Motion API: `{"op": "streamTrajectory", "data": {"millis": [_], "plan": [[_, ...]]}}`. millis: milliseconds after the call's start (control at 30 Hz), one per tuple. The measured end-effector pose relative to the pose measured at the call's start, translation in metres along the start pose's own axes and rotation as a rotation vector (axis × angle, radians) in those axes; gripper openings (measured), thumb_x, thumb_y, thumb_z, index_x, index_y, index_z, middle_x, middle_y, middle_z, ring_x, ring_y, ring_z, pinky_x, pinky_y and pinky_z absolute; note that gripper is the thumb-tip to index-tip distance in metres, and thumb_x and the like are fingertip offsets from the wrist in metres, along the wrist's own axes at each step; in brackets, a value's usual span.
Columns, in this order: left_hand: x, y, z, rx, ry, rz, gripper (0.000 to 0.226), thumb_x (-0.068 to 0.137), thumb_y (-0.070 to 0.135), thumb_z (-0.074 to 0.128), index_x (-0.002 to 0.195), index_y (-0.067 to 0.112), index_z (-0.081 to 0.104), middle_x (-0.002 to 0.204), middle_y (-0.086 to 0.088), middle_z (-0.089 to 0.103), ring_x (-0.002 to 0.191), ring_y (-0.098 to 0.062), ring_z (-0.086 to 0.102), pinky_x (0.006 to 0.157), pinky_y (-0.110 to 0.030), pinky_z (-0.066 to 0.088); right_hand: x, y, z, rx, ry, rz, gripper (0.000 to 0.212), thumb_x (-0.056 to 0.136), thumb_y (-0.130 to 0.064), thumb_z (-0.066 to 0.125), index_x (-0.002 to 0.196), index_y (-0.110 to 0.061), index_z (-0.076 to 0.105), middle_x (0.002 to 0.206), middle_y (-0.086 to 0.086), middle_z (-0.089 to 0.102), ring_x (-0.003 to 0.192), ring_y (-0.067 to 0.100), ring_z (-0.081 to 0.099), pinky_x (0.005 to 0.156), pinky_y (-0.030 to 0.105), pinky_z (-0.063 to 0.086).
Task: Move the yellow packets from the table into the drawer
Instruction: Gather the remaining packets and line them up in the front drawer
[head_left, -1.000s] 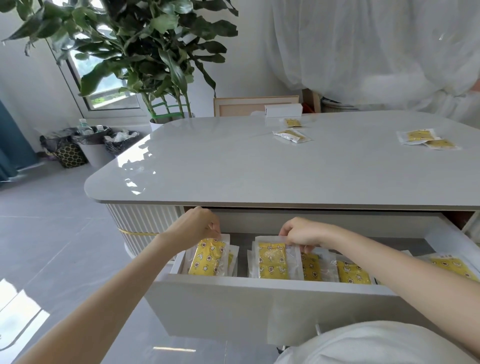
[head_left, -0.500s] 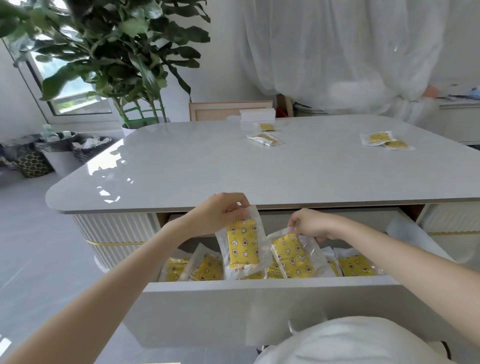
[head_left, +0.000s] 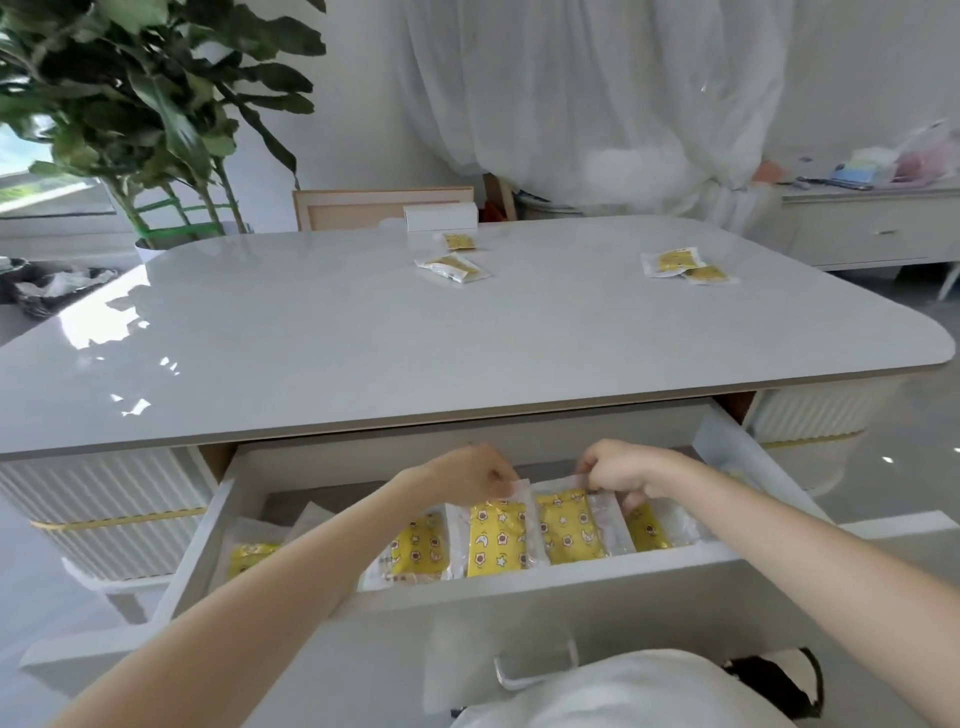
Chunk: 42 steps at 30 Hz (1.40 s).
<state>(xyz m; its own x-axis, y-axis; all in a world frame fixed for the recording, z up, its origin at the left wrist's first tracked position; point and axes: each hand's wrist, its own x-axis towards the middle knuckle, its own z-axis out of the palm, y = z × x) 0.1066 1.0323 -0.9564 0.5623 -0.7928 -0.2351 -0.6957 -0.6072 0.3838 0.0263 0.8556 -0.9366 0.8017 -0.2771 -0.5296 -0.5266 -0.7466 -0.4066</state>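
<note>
The pale glossy surface (head_left: 363, 338) fills the middle of the frame, and below its near edge the drawer (head_left: 597, 613) stands pulled out across the lower half. Both arms reach into it from the bottom corners. The left grip (head_left: 467, 473) pinches the clear top edge of one yellow packet (head_left: 496, 540), and the right grip (head_left: 618, 470) pinches the top edge of the neighbouring packet (head_left: 563, 527). The two stand upright side by side at the centre of the drawer, touching or nearly so. Other packets already lie in the drawer: one just left of the held pair (head_left: 418, 551), one further left (head_left: 249, 558) and one under the right wrist (head_left: 647, 527). The step in hand looks like seating this pair in the row, so the job is well along but not done. Four or so packets remain on the surface (all on its far side): a centre cluster (head_left: 453, 267) in the upper middle of the frame, near a small white box (head_left: 440, 216), and a right pair (head_left: 672, 261) toward the upper right. The next move probably calls for releasing both pinches once the packets lean steadily, then a long reach over the surface, one cluster for each hand. The thin film edges may need a fingertip pinch to lift.
</note>
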Motion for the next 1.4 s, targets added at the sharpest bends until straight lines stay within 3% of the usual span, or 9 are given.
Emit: {"op": "streamTrajectory", "data": {"millis": [100,300,433,567,733,867,1133,1267,1400], "plan": [[0.0,-0.002,0.003,0.047,-0.013,-0.036,0.041,0.092,0.031,0.059,0.13,0.015,0.057,0.132,0.0,0.056,0.114,-0.016,0.056,0.095,-0.024,0.043,0.003,0.001,0.001,-0.156,0.032,-0.067,0.028,0.088,-0.011,0.06,0.115,-0.012,0.067,0.085,0.001,0.063,0.068,0.014,0.056,0.05,0.021,0.044],[-0.01,-0.011,-0.004,0.006,-0.156,-0.095,0.076,0.079,0.053,0.067,0.143,0.027,0.036,0.145,0.006,0.04,0.131,-0.016,0.041,0.108,-0.03,0.032,0.0,-0.004,-0.002,-0.298,0.178,-0.206,0.036,0.077,-0.017,0.076,0.112,-0.021,0.069,0.111,-0.002,0.065,0.102,0.017,0.06,0.079,0.027,0.051],[-0.023,-0.03,-0.013,0.057,-0.177,-0.114,0.056,0.093,0.047,0.05,0.144,0.025,0.038,0.149,0.006,0.037,0.132,-0.014,0.04,0.112,-0.03,0.031,-0.001,-0.022,0.004,-0.19,0.103,-0.397,0.033,0.086,-0.022,0.066,0.119,-0.021,0.066,0.121,-0.004,0.064,0.111,0.013,0.058,0.09,0.025,0.047],[-0.048,-0.063,-0.026,0.214,-0.257,-0.215,0.052,0.099,0.035,0.042,0.148,0.023,0.028,0.155,0.004,0.027,0.14,-0.018,0.029,0.116,-0.033,0.023,-0.007,-0.043,0.026,-0.162,-0.113,-0.504,0.06,0.085,-0.035,0.07,0.139,-0.025,0.047,0.144,-0.006,0.047,0.13,0.014,0.045,0.106,0.031,0.039],[-0.077,-0.103,-0.029,0.27,-0.596,-0.444,0.108,0.074,0.053,0.072,0.15,0.037,-0.003,0.157,0.007,0.019,0.142,-0.025,0.026,0.114,-0.041,0.028,-0.004,-0.062,0.055,-0.375,-0.208,-0.544,0.098,0.077,-0.039,0.077,0.152,-0.032,0.016,0.157,-0.008,0.023,0.143,0.017,0.027,0.114,0.034,0.03],[-0.09,-0.107,-0.022,0.305,-0.646,-0.442,0.128,0.069,0.031,0.083,0.145,0.039,-0.02,0.159,0.004,0.013,0.144,-0.026,0.022,0.112,-0.04,0.032,0.003,-0.068,0.059,-0.441,-0.206,-0.542,0.103,0.076,-0.034,0.079,0.151,-0.038,0.009,0.157,0.0,0.024,0.141,0.024,0.028,0.112,0.041,0.033],[-0.102,-0.112,-0.002,0.382,-0.455,-0.366,0.126,0.068,0.039,0.082,0.149,0.03,-0.013,0.159,-0.003,0.003,0.147,-0.029,0.005,0.117,-0.048,0.02,0.005,-0.068,0.059,-0.513,-0.15,-0.528,0.103,0.072,-0.051,0.076,0.152,-0.031,0.014,0.152,0.003,0.028,0.14,0.026,0.024,0.112,0.043,0.029],[-0.104,-0.112,-0.012,0.313,-0.426,-0.411,0.127,0.068,0.05,0.079,0.149,0.024,-0.016,0.16,-0.002,0.004,0.145,-0.026,0.016,0.116,-0.04,0.025,0.002,-0.068,0.054,-0.448,-0.149,-0.534,0.102,0.071,-0.058,0.074,0.152,-0.027,0.02,0.156,-0.003,0.025,0.141,0.02,0.027,0.112,0.036,0.029],[-0.092,-0.107,-0.028,0.204,-0.283,-0.399,0.077,0.092,0.047,0.052,0.152,0.019,0.012,0.158,-0.001,0.02,0.143,-0.023,0.025,0.117,-0.037,0.024,0.003,-0.072,0.053,-0.368,-0.123,-0.498,0.084,0.084,-0.055,0.062,0.151,-0.023,0.023,0.157,-0.003,0.026,0.141,0.019,0.031,0.113,0.035,0.033]]}}
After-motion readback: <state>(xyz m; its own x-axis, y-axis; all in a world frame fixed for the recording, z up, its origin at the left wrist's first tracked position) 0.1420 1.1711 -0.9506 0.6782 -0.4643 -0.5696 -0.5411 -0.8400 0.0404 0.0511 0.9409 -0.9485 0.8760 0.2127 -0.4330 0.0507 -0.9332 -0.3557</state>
